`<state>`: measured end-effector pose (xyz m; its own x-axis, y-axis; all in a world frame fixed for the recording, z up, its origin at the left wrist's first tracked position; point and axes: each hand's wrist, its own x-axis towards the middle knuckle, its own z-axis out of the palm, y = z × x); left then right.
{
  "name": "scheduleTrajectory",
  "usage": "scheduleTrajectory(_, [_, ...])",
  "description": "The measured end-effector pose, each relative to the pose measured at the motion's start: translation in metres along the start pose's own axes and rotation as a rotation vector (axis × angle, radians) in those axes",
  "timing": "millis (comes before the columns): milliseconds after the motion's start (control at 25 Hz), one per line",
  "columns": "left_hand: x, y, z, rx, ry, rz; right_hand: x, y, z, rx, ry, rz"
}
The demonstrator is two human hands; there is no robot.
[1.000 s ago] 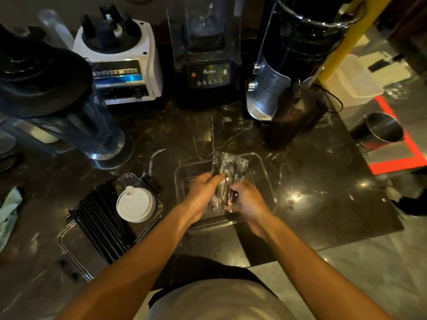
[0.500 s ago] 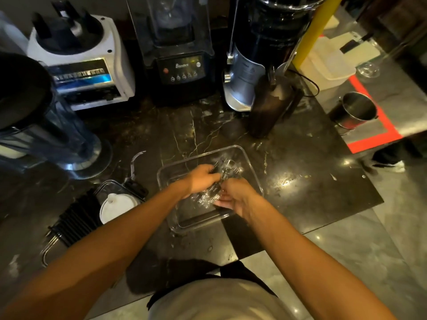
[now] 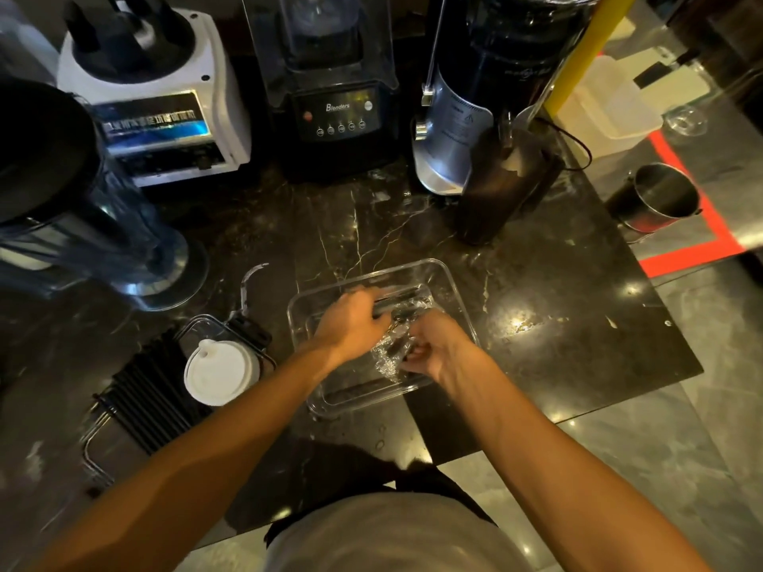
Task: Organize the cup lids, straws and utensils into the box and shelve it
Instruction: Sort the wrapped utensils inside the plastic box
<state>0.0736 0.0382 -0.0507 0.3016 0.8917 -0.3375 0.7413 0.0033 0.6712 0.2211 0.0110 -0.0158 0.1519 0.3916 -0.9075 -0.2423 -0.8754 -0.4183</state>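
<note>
We have our left hand (image 3: 351, 324) and right hand (image 3: 433, 353) curled around the wrapped utensils (image 3: 398, 319), laying them low in the clear box (image 3: 458, 295) so they fit. White lids (image 3: 216, 377) and black straws (image 3: 148, 390), probably next, wait to the left.

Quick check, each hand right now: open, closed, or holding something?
Left hand: grips the wrapped utensils inside the clear box.
Right hand: pinches the near end of the same bundle.
</note>
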Motion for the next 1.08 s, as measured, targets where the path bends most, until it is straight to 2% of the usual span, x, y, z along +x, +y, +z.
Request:
scheduleTrajectory(80, [-0.007,-0.011,0.002,0.007,0.009,-0.043,-0.001,-0.002,-0.001,-0.019,0.012,0.005])
scheduleTrajectory(160, [-0.010,-0.019,0.004,0.041,-0.081,-0.066,0.000,-0.003,-0.002,-0.007,0.006,0.021])
scheduleTrajectory(320, [-0.005,-0.014,0.007,-0.016,-0.122,-0.031,0.010,0.002,0.000,0.085,-0.024,0.022])
scheduleTrajectory(480, [-0.006,-0.014,0.006,-0.161,0.056,-0.047,0.016,0.007,-0.003,0.169,-0.014,0.001])
scheduleTrajectory(560, [-0.013,-0.014,0.007,-0.305,0.168,-0.136,0.016,0.009,-0.004,0.156,-0.034,-0.012])
scheduleTrajectory(680, [-0.023,-0.009,0.015,-0.625,0.291,-0.413,0.015,0.012,-0.005,0.165,-0.050,-0.010])
scheduleTrajectory(760, [-0.028,-0.007,0.020,-0.870,0.255,-0.604,0.014,0.012,-0.007,0.208,-0.067,-0.002])
scheduleTrajectory(840, [-0.029,-0.004,0.023,-1.031,0.203,-0.676,0.014,0.012,-0.006,0.265,-0.086,0.006])
scheduleTrajectory(960, [-0.023,0.002,0.025,-1.014,0.230,-0.670,0.014,0.011,-0.001,0.355,-0.105,-0.003])
scheduleTrajectory(1080, [-0.018,0.005,0.023,-0.936,0.309,-0.647,0.017,0.012,0.000,0.341,-0.080,-0.020])
